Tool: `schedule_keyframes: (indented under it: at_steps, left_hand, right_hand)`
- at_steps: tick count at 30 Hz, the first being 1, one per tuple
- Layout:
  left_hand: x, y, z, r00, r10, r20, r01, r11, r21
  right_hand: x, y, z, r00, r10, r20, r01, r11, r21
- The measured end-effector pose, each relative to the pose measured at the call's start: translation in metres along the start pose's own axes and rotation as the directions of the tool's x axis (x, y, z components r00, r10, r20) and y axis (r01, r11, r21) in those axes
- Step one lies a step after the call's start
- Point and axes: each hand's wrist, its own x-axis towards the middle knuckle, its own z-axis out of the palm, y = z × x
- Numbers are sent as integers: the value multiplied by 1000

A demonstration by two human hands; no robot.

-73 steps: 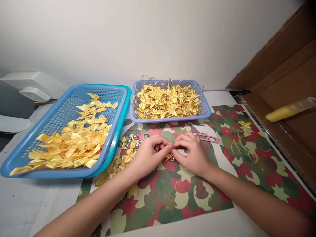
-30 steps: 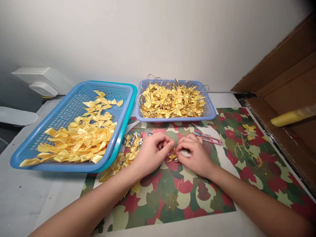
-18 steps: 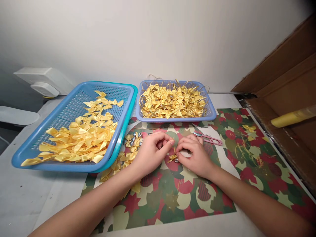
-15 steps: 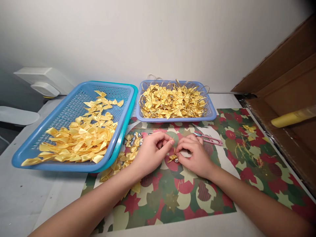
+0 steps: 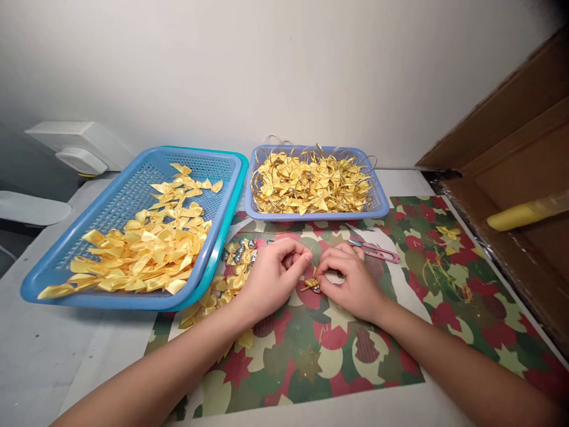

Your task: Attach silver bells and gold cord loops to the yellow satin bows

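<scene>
My left hand (image 5: 280, 270) is closed in a pinch, thumb against forefinger, with what looks like a thin gold cord at the fingertips. Facing it, my right hand (image 5: 349, 277) pinches a small yellow ribbon bow with a silver bell (image 5: 310, 285), held low over the patterned paper (image 5: 306, 362). The bow is partly hidden by the right fingertips. Beside my left wrist lies a heap of yellow bows (image 5: 222, 292), some with silver bells (image 5: 240, 254). Just behind my right hand rest pink thread snips (image 5: 381, 253).
A blue basket (image 5: 33, 290) of loose yellow bows stands at the left in a teal one. Behind my hands, another blue basket (image 5: 317, 217) holds bows with gold wire hoops. Thread scraps (image 5: 447, 276) lie at right, near a cardboard box (image 5: 502, 136) and yellow roll (image 5: 515, 216).
The bow with the bell has shifted very slightly left, and the strand above it shows less. Both hands keep nearly the same place and pinch.
</scene>
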Motion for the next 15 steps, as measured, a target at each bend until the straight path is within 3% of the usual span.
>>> schedule_keyframes:
  at_steps: [7,10,15]
  left_hand:
    - [-1,-5,3,1000,-8,-17,7,999,-34]
    - [1,-4,0,998,-47,53,49,998,-40]
    - [2,-3,-4,975,-138,173,147,988,-37]
  right_hand:
    - [-1,0,4,1000,-17,13,18,1000,-25]
    - [0,-2,0,999,-26,19,27,998,-58]
    - [11,3,-49,996,-45,77,56,986,-156]
